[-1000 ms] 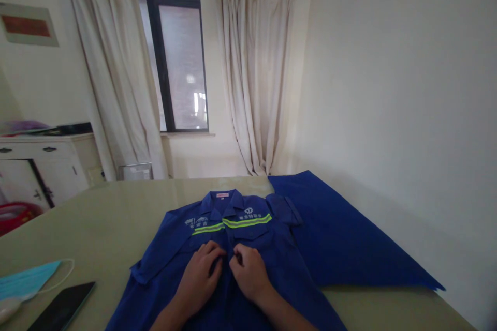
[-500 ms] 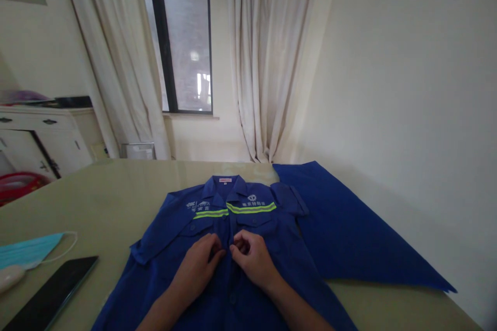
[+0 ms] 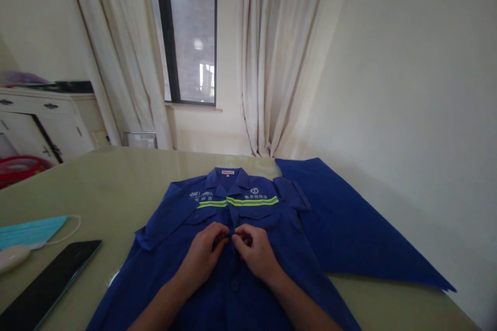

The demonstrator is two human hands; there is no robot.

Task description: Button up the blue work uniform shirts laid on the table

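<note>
A blue short-sleeved work shirt (image 3: 163, 274) lies front up on the table, its collar at the far end. Yellow-green reflective strips and white printing cross its chest. Over the middle of the front, my left hand (image 3: 209, 248) pinches the shirt's front edge between thumb and fingers. Close beside it, my right hand (image 3: 254, 251) pinches the opposite front edge, the fingertips of both hands almost meeting. A button (image 3: 234, 285) shows on the front band below my hands. Whatever lies right between the fingertips is too small and hidden to make out.
Blue fabric (image 3: 349, 222) lies to the right, partly under the shirt's sleeve. At the left are a black phone (image 3: 52, 282), a light blue face mask (image 3: 33, 232) and a white rounded object (image 3: 14, 257). The table (image 3: 116, 176) reaches toward a curtained window.
My hands have come closer together at the shirt's front opening, bringing its two edges together. The view has tilted down and shifted slightly.
</note>
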